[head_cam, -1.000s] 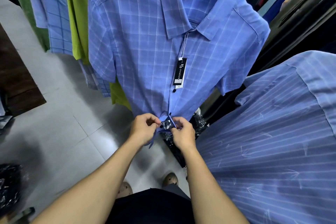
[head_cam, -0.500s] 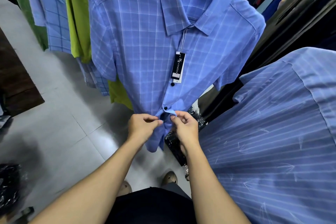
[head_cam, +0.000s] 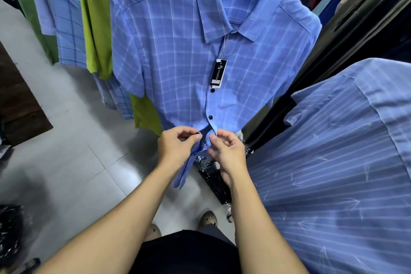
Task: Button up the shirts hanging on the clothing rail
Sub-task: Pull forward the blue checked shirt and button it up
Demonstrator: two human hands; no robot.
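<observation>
striped shirt (head_cam: pixel 333 162): hangs just to the right of the right forearm; neither hand touches it.
checked shirt (head_cam: pixel 173 62): hangs straight ahead of both hands and mostly above them, collar up and hem down. Its lower front is gathered in to the hands.
front opening: its long axis runs up and down, from the collar down to the gap between the two hands. Above the hands the two edges are closed. Below them the loose tail (head_cam: pixel 184 173) hangs down past the left wrist.
tag (head_cam: pixel 218 71): hangs well above the hands, on the line of the opening.
fastened buttons (head_cam: pixel 210 117): two dark ones show on the opening, the lower just above the hands and the other further up, just below the tag.
left hand (head_cam: pixel 178 147): fingers curled in, with thumb and forefinger pinching the left edge of the opening.
right hand (head_cam: pixel 229 151): thumb and forefinger pinch the right edge. The other fingers are loosely curled and hold nothing.
gap between hands: the fingertips are just apart, at about the same height. Neither hand is clearly nearer the opening.
loose button (head_cam: pixel 198 133): a small dark spot at the left thumb tip, just left of the edge that the right hand holds.
buttonhole: hidden under the right fingers; I cannot tell where it lies.
next move, as I judge it: a short sideways push of the button rightward through the right-hand edge.
</observation>
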